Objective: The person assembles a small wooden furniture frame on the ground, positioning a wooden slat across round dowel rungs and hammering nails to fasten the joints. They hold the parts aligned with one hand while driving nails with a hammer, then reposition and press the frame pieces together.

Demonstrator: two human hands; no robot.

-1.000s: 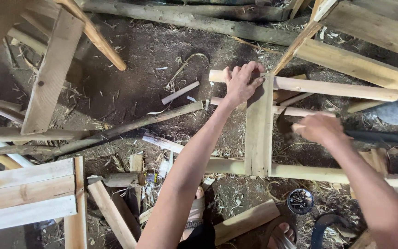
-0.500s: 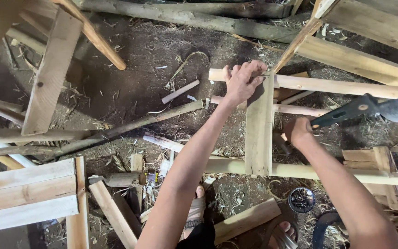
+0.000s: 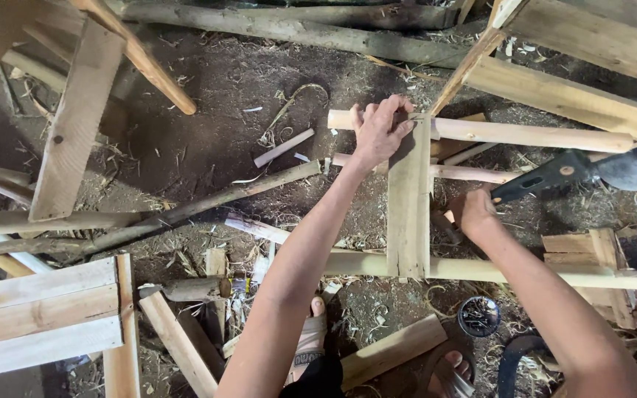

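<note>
Several pale sawn planks point(image 3: 38, 317) crowd the left edge, with bare dirt ground point(image 3: 215, 140) open beyond them. The left hand point(image 3: 379, 131) clamps the top of a flat upright wooden slat point(image 3: 408, 199) where it meets a round pale rail point(image 3: 532, 135). The right hand point(image 3: 473, 212) grips a black-handled machete point(image 3: 591, 171). Below sits a small round tin of dark nails point(image 3: 478, 315).
</note>
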